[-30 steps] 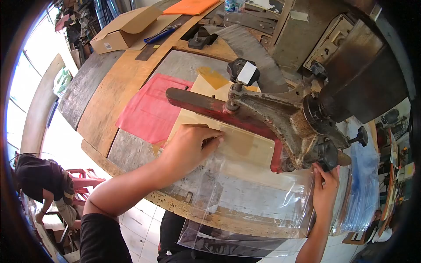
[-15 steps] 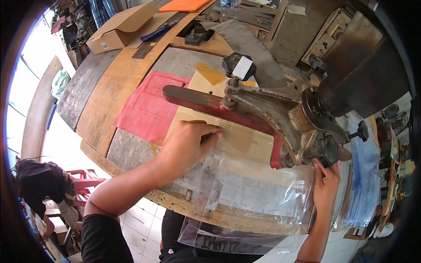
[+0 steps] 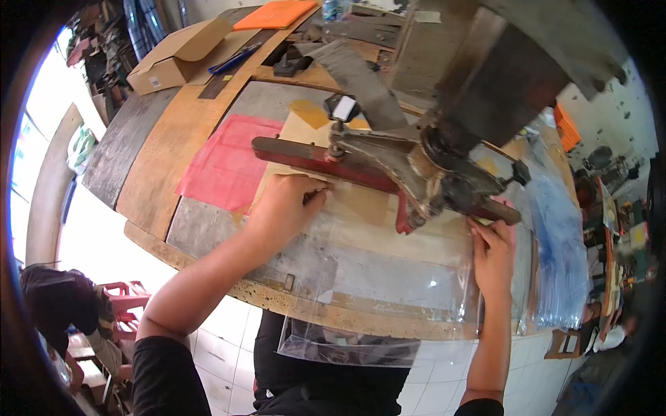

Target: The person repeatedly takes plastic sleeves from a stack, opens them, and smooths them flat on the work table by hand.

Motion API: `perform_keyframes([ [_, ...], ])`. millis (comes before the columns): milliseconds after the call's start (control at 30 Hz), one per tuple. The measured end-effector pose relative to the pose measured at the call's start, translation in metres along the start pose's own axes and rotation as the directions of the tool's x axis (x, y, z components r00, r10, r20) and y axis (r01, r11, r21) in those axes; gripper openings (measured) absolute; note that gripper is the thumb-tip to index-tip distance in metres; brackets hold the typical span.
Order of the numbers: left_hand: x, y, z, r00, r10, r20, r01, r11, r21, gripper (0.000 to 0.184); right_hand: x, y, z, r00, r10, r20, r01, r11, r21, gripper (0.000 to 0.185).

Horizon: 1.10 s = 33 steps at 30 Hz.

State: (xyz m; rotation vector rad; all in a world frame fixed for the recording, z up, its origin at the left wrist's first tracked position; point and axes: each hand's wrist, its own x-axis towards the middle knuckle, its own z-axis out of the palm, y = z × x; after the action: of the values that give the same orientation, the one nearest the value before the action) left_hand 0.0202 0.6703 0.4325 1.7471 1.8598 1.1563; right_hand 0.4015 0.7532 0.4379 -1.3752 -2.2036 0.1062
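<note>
A clear plastic sheet (image 3: 374, 340) spreads between my hands and hangs over the table's front edge. My left hand (image 3: 286, 206) pinches its far left corner, thumb against forefinger, just in front of the press's long red-sided bar (image 3: 371, 173). At the far right corner, my right hand (image 3: 494, 256) has its thumb and fingers closed on the sheet near the bar's right end. Beneath the bar lies a tan sheet (image 3: 371, 208), partly seen through the plastic. A red sheet (image 3: 222, 163) lies to the left of my left hand.
The press's metal arm (image 3: 388, 149) and thick column (image 3: 496, 87) stand over the work area. A stack of clear plastic (image 3: 555, 243) lies at the right. A cardboard box (image 3: 177, 59) and blue-handled tool (image 3: 234, 59) sit at the back left. Another person (image 3: 66, 305) is at lower left.
The view has shifted, so the press appears farther left and more of the right side shows. Both hands still hold the plastic sheet near the bar.
</note>
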Motion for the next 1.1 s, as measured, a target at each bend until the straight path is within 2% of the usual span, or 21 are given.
perform_keyframes([
  [33,0.0,0.0,0.001,1.0,0.02,0.006,-0.02,1.0,-0.015,0.018,-0.001,0.002,0.0,1.0,0.01,-0.014,-0.01,1.0,-0.019,0.026],
  [100,0.001,-0.001,0.001,0.998,0.056,-0.017,-0.055,0.997,0.05,0.019,-0.001,0.003,-0.001,0.993,-0.11,-0.048,0.107,0.992,-0.067,0.022],
  [167,0.0,0.0,-0.001,0.99,0.143,-0.002,-0.143,0.988,0.057,0.019,-0.003,0.0,-0.001,0.994,-0.092,-0.062,0.089,0.994,-0.058,0.021],
  [233,-0.004,0.002,-0.003,0.991,0.135,-0.01,-0.134,0.991,0.025,0.02,-0.007,0.004,-0.004,0.994,-0.084,-0.076,0.082,0.996,-0.033,0.02],
  [300,-0.011,0.002,-0.011,0.986,0.165,0.001,-0.165,0.986,0.021,0.02,-0.012,0.006,-0.007,1.0,-0.03,-0.008,0.031,0.996,0.085,0.022],
  [333,-0.016,0.004,-0.018,0.989,0.112,0.097,-0.119,0.991,0.065,0.023,-0.016,0.001,-0.013,0.999,-0.029,-0.016,0.03,0.996,0.082,0.022],
  [367,-0.022,0.006,-0.023,0.98,0.052,0.19,-0.075,0.991,0.115,0.026,-0.022,-0.007,-0.02,0.998,0.06,0.034,-0.064,0.991,0.119,0.023],
  [400,-0.032,0.012,-0.03,0.98,0.057,0.192,-0.08,0.99,0.115,0.026,-0.029,-0.012,-0.025,0.985,0.147,0.088,-0.159,0.976,0.15,0.025],
  [433,-0.044,0.02,-0.037,0.979,0.038,0.202,-0.058,0.994,0.096,0.028,-0.039,-0.01,-0.023,0.985,0.15,0.081,-0.161,0.976,0.149,0.025],
  [500,-0.068,0.021,-0.041,0.977,0.032,0.212,-0.048,0.996,0.072,0.029,-0.065,0.001,-0.016,0.99,-0.01,-0.139,0.036,0.983,0.182,0.027],
  [567,-0.091,0.012,-0.042,0.942,0.33,0.063,-0.335,0.917,0.214,0.031,-0.086,-0.007,-0.026,0.982,0.04,-0.184,0.003,0.974,0.229,0.027],
  [700,-0.113,0.019,-0.039,0.958,0.286,-0.002,-0.283,0.947,0.152,0.028,-0.103,-0.008,-0.03,0.953,0.197,-0.23,-0.1,0.922,0.375,0.028],
  [767,-0.115,0.016,-0.035,0.986,0.114,-0.118,-0.114,0.993,0.009,0.026,-0.103,-0.01,-0.029,0.946,0.229,-0.228,-0.125,0.91,0.396,0.029],
  [900,-0.117,0.016,-0.034,0.983,0.097,-0.156,-0.093,0.995,0.031,0.024,-0.104,-0.007,-0.029,0.94,0.256,-0.227,-0.152,0.907,0.394,0.03],
  [967,-0.118,0.013,-0.034,0.972,0.148,-0.183,-0.129,0.985,0.112,0.021,-0.106,-0.005,-0.028,0.934,0.247,-0.258,-0.135,0.913,0.384,0.029],
  [1100,-0.119,0.012,-0.036,0.965,0.189,-0.182,-0.166,0.977,0.133,0.017,-0.108,-0.002,-0.028,0.911,0.269,-0.312,-0.125,0.903,0.412,0.03],
])
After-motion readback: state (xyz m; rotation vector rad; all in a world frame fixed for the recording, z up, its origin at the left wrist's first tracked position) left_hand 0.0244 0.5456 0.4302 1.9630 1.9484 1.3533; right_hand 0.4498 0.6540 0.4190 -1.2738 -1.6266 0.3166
